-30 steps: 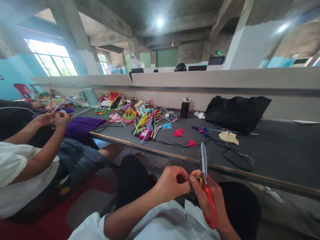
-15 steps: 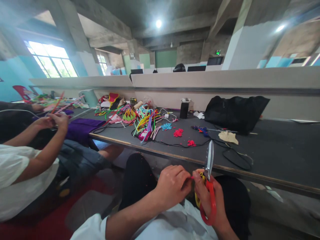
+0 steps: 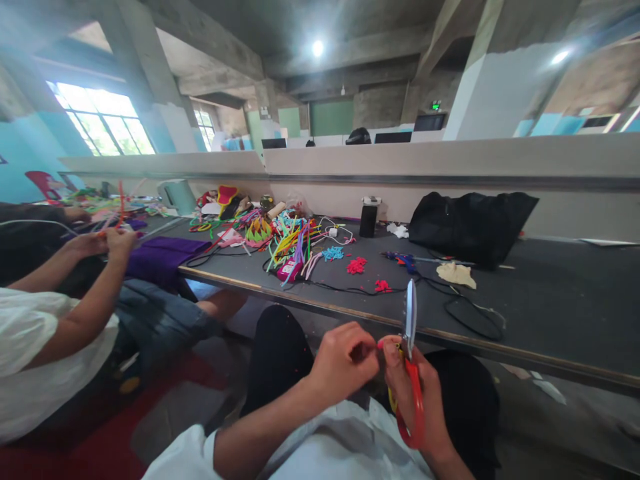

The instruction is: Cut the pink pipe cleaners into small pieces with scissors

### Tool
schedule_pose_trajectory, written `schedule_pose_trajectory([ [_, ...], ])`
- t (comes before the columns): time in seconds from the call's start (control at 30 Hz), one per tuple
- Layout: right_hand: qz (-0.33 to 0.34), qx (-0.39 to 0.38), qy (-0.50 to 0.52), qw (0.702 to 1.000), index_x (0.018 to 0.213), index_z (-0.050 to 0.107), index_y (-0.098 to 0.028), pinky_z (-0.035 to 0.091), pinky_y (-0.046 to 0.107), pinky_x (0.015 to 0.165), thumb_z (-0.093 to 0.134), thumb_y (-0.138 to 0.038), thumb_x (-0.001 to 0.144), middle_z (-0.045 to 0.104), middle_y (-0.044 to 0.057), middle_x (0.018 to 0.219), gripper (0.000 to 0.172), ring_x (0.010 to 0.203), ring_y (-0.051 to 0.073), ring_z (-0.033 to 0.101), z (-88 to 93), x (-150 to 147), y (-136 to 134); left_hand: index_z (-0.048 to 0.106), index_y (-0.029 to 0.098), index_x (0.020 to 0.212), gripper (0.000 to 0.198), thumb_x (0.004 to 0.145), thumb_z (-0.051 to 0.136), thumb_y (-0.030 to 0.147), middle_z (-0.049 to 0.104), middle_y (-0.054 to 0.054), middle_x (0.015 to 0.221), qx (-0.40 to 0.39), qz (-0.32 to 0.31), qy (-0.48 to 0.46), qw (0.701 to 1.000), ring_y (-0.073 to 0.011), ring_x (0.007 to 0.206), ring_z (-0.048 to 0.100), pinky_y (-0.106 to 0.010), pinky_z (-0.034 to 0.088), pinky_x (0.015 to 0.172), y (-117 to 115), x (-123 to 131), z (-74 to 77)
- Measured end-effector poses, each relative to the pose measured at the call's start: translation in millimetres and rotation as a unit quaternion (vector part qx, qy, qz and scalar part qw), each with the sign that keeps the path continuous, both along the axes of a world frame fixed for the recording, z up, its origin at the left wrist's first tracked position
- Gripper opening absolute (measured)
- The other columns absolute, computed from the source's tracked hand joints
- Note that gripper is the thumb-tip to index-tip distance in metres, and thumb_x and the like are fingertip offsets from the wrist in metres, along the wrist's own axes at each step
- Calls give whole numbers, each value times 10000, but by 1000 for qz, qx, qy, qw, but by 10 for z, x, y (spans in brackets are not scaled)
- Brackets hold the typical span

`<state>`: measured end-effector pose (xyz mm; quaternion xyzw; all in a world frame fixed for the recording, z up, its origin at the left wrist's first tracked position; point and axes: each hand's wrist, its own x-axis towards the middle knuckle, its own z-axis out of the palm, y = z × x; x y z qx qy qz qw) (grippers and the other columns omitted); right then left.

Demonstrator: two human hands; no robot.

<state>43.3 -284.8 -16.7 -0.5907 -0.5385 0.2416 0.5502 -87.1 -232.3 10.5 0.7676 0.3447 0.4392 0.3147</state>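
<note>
In front of my lap, my right hand (image 3: 425,393) is closed around scissors (image 3: 411,327) with a red and yellow handle, their blades pointing up. A small pink-red piece (image 3: 381,344) sticks out at that hand's thumb and fingertip. My left hand (image 3: 345,357) is beside it with thumb and fingers curled into a pinch, close to the pink-red piece. Whatever lies between the left fingertips is too small to make out. On the table ahead lie a pile of red bits (image 3: 357,265), a smaller red pile (image 3: 383,286) and blue bits (image 3: 333,253).
A heap of colourful fuzzy sticks (image 3: 295,243) covers the table's middle left. Farther right are a blue glue gun (image 3: 407,261), a black bag (image 3: 470,227), a beige scrap (image 3: 457,274) and loose black cable (image 3: 470,319). A co-worker (image 3: 75,320) sits at left, holding an orange stick.
My right hand and the scissors have shifted slightly left and up. My left fingers have opened into a rounder curl, and a small gap shows between the hands.
</note>
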Motion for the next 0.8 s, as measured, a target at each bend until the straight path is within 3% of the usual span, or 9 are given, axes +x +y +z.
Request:
schedule_pose_trajectory([
  [0.07, -16, -1, -53, 998, 955, 604, -173, 434, 213, 519, 446, -519, 912, 610, 5, 671, 384, 552, 125, 556, -69, 17, -12, 611, 148, 666, 56, 722, 613, 147, 526, 12, 576, -192, -13, -141, 971, -87, 516, 428, -223, 306, 514, 39, -30, 79],
  [0.13, -28, -1, -108, 994, 976, 595, -184, 462, 221, 548, 463, -545, 892, 637, 3, 686, 393, 551, 129, 584, -154, 21, -22, 609, 149, 687, 45, 723, 634, 161, 496, 31, 547, -318, -47, -282, 904, -74, 486, 395, -220, 302, 509, 75, -55, 143],
  [0.2, -35, -3, -148, 988, 990, 587, -193, 475, 229, 556, 465, -567, 880, 659, 4, 701, 409, 538, 132, 599, -237, 6, -30, 603, 148, 693, 55, 727, 646, 150, 483, 39, 544, -358, -84, -377, 850, -69, 498, 401, -221, 330, 544, 96, -65, 174],
  [0.27, -40, -8, -177, 983, 992, 587, -203, 471, 231, 530, 450, -587, 877, 674, 6, 700, 424, 537, 142, 617, -299, -23, -37, 608, 145, 705, 58, 744, 651, 141, 490, 37, 559, -368, -106, -419, 823, -67, 527, 422, -220, 358, 591, 93, -60, 173],
  [0.43, -26, -41, -229, 972, 980, 588, -239, 475, 237, 537, 434, -597, 881, 687, -12, 673, 402, 584, 168, 659, -346, -74, -47, 638, 137, 748, 44, 755, 680, 148, 519, 29, 589, -398, -107, -438, 799, -64, 564, 453, -213, 381, 641, 34, -26, 153],
  [0.8, -32, -67, -263, 962, 948, 589, -256, 426, 232, 516, 364, -602, 913, 678, -26, 644, 414, 572, 172, 660, -316, -87, -44, 637, 141, 733, 63, 742, 696, 160, 516, 26, 603, -403, -101, -438, 797, -68, 578, 441, -208, 372, 636, -22, 18, 182],
])
